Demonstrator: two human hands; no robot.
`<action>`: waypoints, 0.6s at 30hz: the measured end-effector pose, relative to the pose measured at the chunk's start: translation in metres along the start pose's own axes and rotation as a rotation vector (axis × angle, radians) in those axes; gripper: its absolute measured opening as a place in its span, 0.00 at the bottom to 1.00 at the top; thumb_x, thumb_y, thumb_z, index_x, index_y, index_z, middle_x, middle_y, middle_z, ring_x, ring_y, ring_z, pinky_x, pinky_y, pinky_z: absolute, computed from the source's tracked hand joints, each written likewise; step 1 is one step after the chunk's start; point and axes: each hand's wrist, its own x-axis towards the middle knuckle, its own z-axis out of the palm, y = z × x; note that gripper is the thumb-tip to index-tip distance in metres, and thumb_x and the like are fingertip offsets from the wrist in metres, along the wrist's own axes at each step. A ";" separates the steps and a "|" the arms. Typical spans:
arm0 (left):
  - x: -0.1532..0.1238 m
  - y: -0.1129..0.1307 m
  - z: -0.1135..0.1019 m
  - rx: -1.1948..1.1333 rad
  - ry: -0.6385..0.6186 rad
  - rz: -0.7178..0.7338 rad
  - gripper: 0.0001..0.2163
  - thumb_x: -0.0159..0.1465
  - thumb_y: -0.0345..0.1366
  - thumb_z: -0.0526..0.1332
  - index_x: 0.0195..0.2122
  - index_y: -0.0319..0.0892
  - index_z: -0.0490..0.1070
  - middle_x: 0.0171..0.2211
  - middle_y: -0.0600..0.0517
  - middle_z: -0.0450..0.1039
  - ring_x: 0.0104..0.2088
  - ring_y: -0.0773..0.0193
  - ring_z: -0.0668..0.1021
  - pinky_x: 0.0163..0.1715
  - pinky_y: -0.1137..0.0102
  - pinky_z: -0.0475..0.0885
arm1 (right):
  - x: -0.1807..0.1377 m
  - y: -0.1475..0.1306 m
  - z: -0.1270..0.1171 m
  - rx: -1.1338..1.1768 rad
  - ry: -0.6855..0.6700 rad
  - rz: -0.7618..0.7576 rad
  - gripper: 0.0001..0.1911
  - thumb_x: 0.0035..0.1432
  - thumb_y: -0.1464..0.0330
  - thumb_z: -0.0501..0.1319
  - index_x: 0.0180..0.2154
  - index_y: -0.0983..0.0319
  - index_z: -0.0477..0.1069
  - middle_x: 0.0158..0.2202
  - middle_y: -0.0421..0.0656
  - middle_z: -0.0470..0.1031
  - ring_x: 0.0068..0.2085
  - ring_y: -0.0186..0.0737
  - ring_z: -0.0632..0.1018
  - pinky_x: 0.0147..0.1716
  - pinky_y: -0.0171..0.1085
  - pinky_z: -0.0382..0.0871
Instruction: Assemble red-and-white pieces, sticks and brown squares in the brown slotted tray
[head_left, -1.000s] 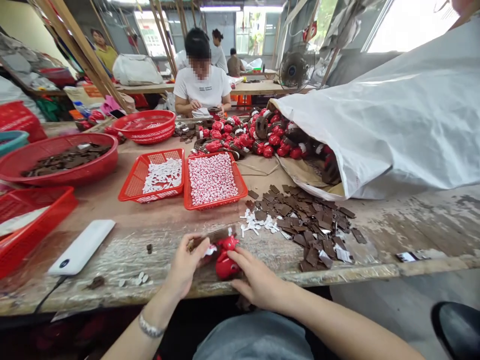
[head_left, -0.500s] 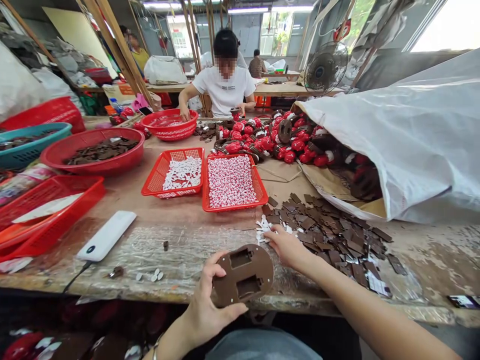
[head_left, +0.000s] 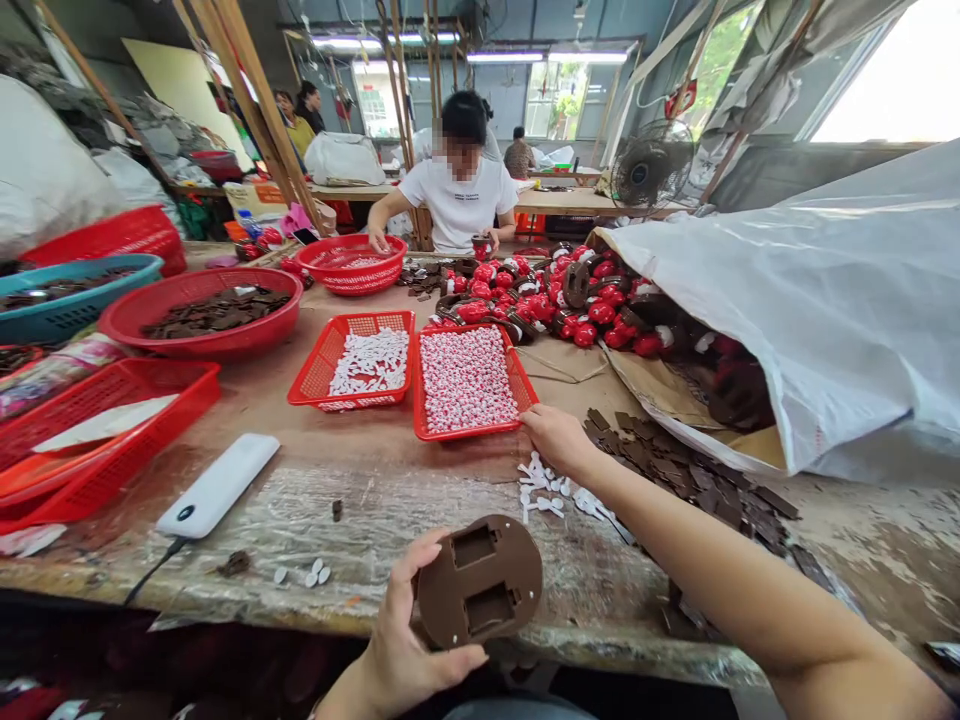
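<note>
Tho illegible, shirt txt (head_left: pixel 463 196) beyond base (head_left: pixel 480 581)

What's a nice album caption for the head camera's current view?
Left hand holding a brown oval base, right hand at the corner of a red basket.

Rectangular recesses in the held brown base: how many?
2: upper recess and lower recess on the brown base in the left hand. The base's far side is hidden; more may be there.

The window (head_left: pixel 889 80) on the right glares white. Tube lights (head_left: pixel 506 58) glow up high. Under the table (head_left: pixel 360 480) is dark.
</note>
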 end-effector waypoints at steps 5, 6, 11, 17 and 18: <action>0.001 -0.013 -0.005 -0.161 0.074 -0.011 0.41 0.56 0.53 0.74 0.66 0.54 0.56 0.64 0.40 0.62 0.61 0.44 0.75 0.58 0.53 0.74 | 0.020 -0.022 -0.038 -0.007 0.007 -0.022 0.10 0.66 0.74 0.59 0.42 0.63 0.80 0.45 0.55 0.80 0.49 0.53 0.79 0.48 0.42 0.71; 0.003 -0.015 -0.005 -0.161 0.080 -0.007 0.41 0.57 0.56 0.73 0.67 0.54 0.56 0.64 0.40 0.63 0.61 0.42 0.75 0.58 0.51 0.74 | 0.030 -0.034 -0.047 0.043 0.040 -0.073 0.10 0.67 0.71 0.61 0.45 0.63 0.80 0.48 0.54 0.80 0.51 0.52 0.79 0.51 0.42 0.70; 0.007 -0.029 -0.006 -0.184 0.114 0.029 0.44 0.53 0.63 0.71 0.67 0.58 0.56 0.61 0.40 0.65 0.59 0.40 0.77 0.54 0.48 0.76 | 0.124 -0.117 -0.065 0.334 0.057 -0.295 0.18 0.70 0.65 0.61 0.58 0.63 0.74 0.59 0.49 0.75 0.59 0.43 0.75 0.61 0.36 0.64; 0.001 -0.035 -0.027 -0.140 0.197 -0.107 0.27 0.65 0.52 0.67 0.63 0.55 0.66 0.58 0.42 0.72 0.58 0.43 0.76 0.57 0.50 0.73 | 0.268 -0.171 -0.046 0.271 -0.052 -0.171 0.15 0.73 0.64 0.59 0.55 0.65 0.74 0.56 0.50 0.76 0.56 0.46 0.77 0.58 0.46 0.70; 0.001 -0.034 -0.031 -0.135 0.206 -0.142 0.25 0.65 0.52 0.66 0.62 0.53 0.68 0.58 0.42 0.73 0.58 0.43 0.77 0.57 0.50 0.74 | 0.288 -0.174 -0.043 0.256 -0.063 -0.140 0.16 0.72 0.63 0.59 0.55 0.65 0.73 0.56 0.50 0.75 0.56 0.47 0.77 0.57 0.49 0.71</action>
